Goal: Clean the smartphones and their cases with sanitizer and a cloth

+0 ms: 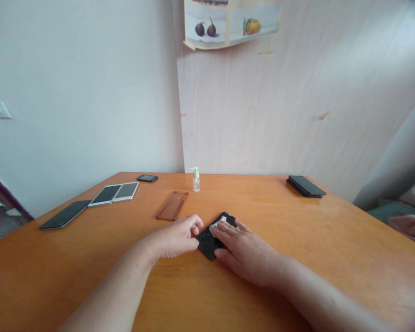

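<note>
A black smartphone [206, 240] lies flat and slanted on the table before me. My left hand [181, 237] is at its left edge, thumb and curled fingers closed on the side of the phone. Over the phone's right part lies my right hand [244, 251], its fingertips pressing a small white wipe [214, 227] onto the surface. Most of the wipe and part of the phone are hidden under those fingers. Just beyond my left hand is a clear reddish-brown phone case [173, 205], and behind it stands a small pump bottle [196, 180] with a pale green top.
On the left of the wooden table [166, 295] are a dark phone [65, 215], two white-framed phones [105, 195] side by side, and a small black phone [147, 178]. A dark stack of phones or cases [306, 186] lies at the back right. Another person's hand [413, 227] shows beyond the right edge.
</note>
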### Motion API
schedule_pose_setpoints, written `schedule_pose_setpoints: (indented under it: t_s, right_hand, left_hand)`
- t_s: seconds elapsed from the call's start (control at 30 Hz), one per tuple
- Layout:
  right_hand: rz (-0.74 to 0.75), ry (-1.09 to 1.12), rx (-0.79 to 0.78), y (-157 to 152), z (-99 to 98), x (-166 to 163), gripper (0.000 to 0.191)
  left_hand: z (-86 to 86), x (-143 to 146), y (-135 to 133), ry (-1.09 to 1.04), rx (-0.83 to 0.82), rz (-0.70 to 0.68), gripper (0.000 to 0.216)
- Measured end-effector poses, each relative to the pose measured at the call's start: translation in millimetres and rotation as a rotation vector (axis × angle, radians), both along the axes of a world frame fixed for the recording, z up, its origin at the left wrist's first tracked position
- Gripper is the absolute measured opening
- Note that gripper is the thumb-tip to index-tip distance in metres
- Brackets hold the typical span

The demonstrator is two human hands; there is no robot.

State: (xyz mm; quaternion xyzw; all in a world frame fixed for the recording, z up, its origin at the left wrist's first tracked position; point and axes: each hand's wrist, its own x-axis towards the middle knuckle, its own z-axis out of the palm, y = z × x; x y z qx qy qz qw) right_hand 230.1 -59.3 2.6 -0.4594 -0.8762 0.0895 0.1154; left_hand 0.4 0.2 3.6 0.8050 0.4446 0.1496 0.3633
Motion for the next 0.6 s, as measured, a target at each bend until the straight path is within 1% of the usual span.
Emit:
schedule_pose_setpoints:
  t_s: [0.07,0.1,0.13,0.17,0.3,0.33,0.37,0.43,0.53,0.6]
  right_hand:
    - [0.134,0.019,-0.032,-12.7,6.6,-6.9,0.055]
    - [0.161,0.019,-0.044,-15.5,8.3,-8.2,0.055]
    - [0.15,0.015,-0.049,-15.3,8.4,-7.6,0.054]
    - [0.104,0.005,-0.047,-12.5,7.1,-5.0,0.054]
    - [-0.183,-0.061,-0.011,8.0,-4.1,13.2,0.057]
    - [-0.215,-0.074,-0.005,9.8,-5.1,15.7,0.058]
    - [-0.215,-0.078,-0.002,8.9,-4.4,16.0,0.059]
    - [-0.13,-0.057,-0.009,-1.2,2.4,10.5,0.058]
    - [0.11,-0.004,-0.061,-24.1,18.5,-4.6,0.056]
    - [0.194,0.007,-0.09,-31.3,25.0,-9.2,0.054]
  left_hand:
    - [-1.6,0.1,0.7,-0.03,-0.011,-0.012,0.033]
    - [-2.0,0.3,0.9,-0.035,-0.013,-0.016,0.032]
    - [-1.9,0.7,1.0,-0.034,-0.013,-0.017,0.032]
    - [-1.4,1.2,0.8,-0.027,-0.013,-0.015,0.031]
    - [2.7,3.3,-1.0,0.0,-0.004,-0.015,0.028]
    - [3.4,3.6,-1.4,0.0,-0.003,-0.017,0.027]
    - [3.8,3.7,-1.6,0.0,-0.002,-0.018,0.028]
    - [3.8,3.7,-1.8,-0.004,0.003,-0.015,0.028]
    - [3.3,3.2,-1.4,-0.004,0.013,-0.014,0.028]
    - [3.6,3.1,-1.3,0.005,0.012,-0.016,0.027]
